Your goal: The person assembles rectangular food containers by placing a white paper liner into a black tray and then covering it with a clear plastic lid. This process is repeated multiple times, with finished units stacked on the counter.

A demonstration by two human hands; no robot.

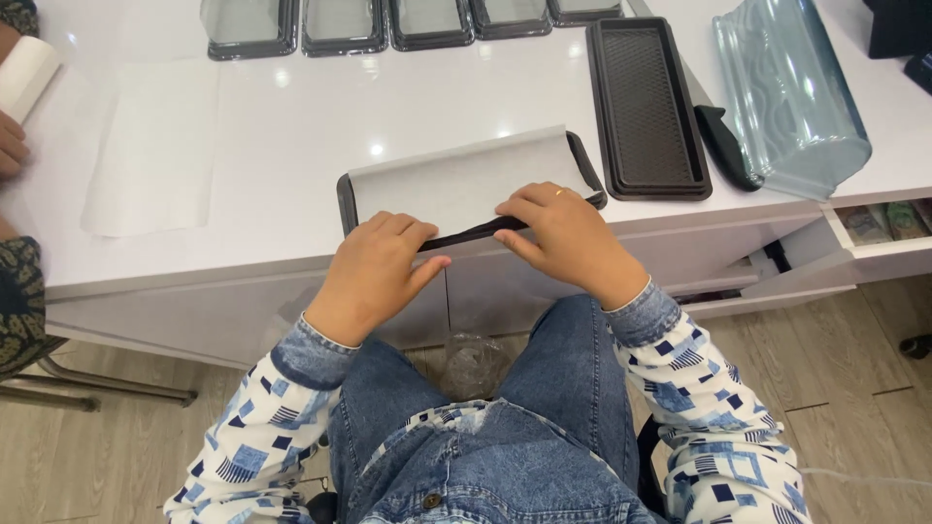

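A long black tray [585, 167] lined with a sheet of white parchment paper [466, 180] lies at the front edge of the white counter [320, 116]. My left hand [374, 272] grips the tray's near rim at its left part. My right hand [563, 233] holds the near rim further right, thumb under and fingers pressing the paper's edge down on top. The near rim is mostly hidden by both hands.
A second black tray [646, 102] lies to the right, beside a black knife handle [726, 146] and a clear plastic lid [791, 92]. Several lidded trays [340, 24] line the far edge. A loose paper sheet [150, 146] lies left; another person's hand [12, 146] holds a paper roll [24, 73]. An open drawer [874, 228] is at right.
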